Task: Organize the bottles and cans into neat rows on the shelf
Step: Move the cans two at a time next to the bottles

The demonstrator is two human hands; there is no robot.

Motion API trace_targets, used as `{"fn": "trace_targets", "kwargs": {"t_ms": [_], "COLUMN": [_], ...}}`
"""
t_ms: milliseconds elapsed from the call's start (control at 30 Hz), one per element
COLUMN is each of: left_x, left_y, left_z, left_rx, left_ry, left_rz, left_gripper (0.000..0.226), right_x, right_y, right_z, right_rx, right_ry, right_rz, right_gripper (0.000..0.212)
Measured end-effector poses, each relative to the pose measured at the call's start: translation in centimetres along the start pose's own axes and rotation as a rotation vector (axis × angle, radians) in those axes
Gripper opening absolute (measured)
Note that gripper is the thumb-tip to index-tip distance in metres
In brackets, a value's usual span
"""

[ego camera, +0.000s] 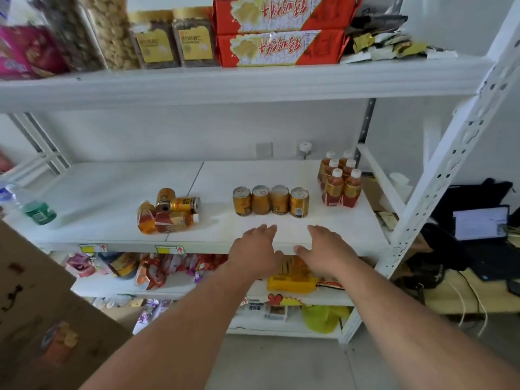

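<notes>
On the white middle shelf (112, 190) several gold cans (270, 200) stand upright in one row near the front. To their right, several amber tea bottles (339, 182) with white caps stand in two neat rows. Left of centre lies a loose pile (167, 213) of gold cans and amber bottles, most of them on their sides. My left hand (254, 250) and my right hand (326, 250) hover at the shelf's front edge, just in front of the can row. Both are empty, with fingers spread, and touch no can.
A clear bottle with a green label (33, 208) lies at the shelf's far left. The shelf above carries snack jars (171, 38) and red packages (281, 47). Snack bags fill the lower shelves. A white upright post (439, 175) bounds the right side; a cardboard box (42, 305) sits lower left.
</notes>
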State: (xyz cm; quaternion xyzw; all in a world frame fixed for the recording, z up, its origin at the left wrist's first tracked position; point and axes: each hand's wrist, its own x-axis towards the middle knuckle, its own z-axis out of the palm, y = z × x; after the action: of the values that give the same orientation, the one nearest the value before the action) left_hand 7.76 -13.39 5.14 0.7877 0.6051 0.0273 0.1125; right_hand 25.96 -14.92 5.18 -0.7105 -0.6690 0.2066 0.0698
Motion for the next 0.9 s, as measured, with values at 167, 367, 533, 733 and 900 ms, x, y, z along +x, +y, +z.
{"fn": "trace_targets", "kwargs": {"t_ms": [167, 367, 533, 733, 900], "left_x": [-1.8, -2.0, 1.1, 6.9, 11.3], "left_y": [0.7, 0.3, -1.5, -4.7, -6.6], "left_z": [0.0, 0.3, -0.2, -1.1, -1.5], "left_rx": [0.013, 0.002, -0.018, -0.074, -0.098], "left_ry": [-0.009, -0.009, 0.001, 0.045, 0.068], "left_rz": [-0.038, -0.032, -0.016, 0.073, 0.141], "left_gripper": [0.075, 0.075, 0.075, 0.071, 0.06], "right_x": [-1.4, -1.3, 1.6, 6.5, 9.6], "right_y": [0.3, -0.2, -1.4, -3.2, -3.9], "right_z": [0.5, 0.9, 0.8, 0.7, 0.6], "right_rx": [0.021, 0.02, 0.029, 0.056, 0.066], "right_ry": [0.011, 0.005, 0.043, 0.058, 0.075], "right_rz": [-0.025, -0.014, 0.003, 0.063, 0.133], "right_gripper": [0.08, 0.082, 0.08, 0.079, 0.076]}}
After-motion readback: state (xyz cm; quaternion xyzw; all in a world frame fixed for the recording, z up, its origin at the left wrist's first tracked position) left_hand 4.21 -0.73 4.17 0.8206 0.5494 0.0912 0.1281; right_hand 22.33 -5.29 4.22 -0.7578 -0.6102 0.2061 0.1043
